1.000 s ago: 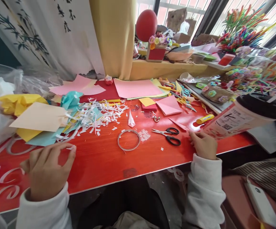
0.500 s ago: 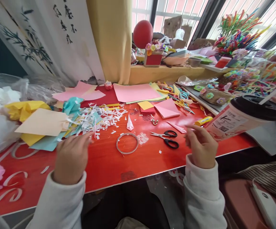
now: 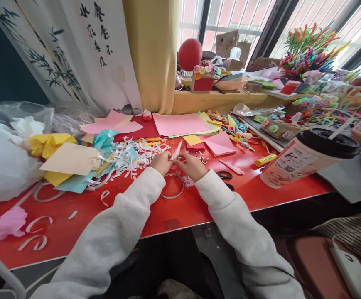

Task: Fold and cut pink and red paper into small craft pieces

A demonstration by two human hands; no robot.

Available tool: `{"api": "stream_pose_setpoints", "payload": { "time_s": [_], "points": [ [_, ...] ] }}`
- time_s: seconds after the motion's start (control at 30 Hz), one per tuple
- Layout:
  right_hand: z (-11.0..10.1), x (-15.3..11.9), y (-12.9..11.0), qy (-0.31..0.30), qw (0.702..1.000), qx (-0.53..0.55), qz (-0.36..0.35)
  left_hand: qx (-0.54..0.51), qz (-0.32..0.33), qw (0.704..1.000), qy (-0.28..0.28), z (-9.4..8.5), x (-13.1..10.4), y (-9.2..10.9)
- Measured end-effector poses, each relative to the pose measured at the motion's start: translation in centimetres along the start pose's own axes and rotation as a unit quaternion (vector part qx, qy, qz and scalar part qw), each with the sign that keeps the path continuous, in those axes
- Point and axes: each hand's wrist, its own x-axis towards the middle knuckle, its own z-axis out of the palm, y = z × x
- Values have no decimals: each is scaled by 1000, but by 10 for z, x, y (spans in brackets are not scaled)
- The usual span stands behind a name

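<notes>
"How far along does it look?"

"The folded pink paper [image 3: 176, 150] already has its narrow point, so I'd judge its main folds done. It sits between the hands, at twelve o'clock from the wire ring [image 3: 172, 198]. A second folded strip [image 3: 231, 167] lies apart, between two and three; the two aren't joined. The pink squares [image 3: 220, 143], between one and two, seem unused (only the top one shows clearly)."

"And the hands?"

"The left hand [image 3: 161, 162] reaches in from between seven and eight, the right hand [image 3: 194, 165] from about five, sleeves converging, fingers bent."

"Their grip?"

"Narrow: both seem to pinch the paper's lower end with their fingertips, its tip towards one o'clock."

"Lifted off the table [image 3: 155, 222]?"

"I can't tell; the fingers hide its base."
</notes>
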Motion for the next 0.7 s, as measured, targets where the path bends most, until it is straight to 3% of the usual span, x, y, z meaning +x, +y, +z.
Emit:
{"api": "stream_pose_setpoints", "payload": {
  "time_s": [0.07, 0.23, 0.33, 0.4, 0.53, 0.6, 0.7],
  "points": [
    [2, -3, -4, 18, 994, 106, -17, -97, 3, 995, -4, -4, -15, -2],
    [3, -13, -16, -1, 962, 268, -45, -335, 35, 940, -46, -11, -56, -14],
    [3, -24, -24, -51, 944, 321, -60, -418, 3, 909, -7, -22, -67, -20],
    [4, -33, -30, -98, 915, 387, -51, -452, -13, 892, -8, -32, -68, -21],
    [3, -49, -37, -167, 831, 531, 13, -512, -34, 858, 19, -40, -71, -19],
    [1, -54, -38, -188, 814, 548, 45, -505, -28, 861, 58, -37, -74, -19],
    [-2, -59, -36, -203, 791, 573, 70, -388, 6, 906, 167, -29, -78, -20]
  ]
}}
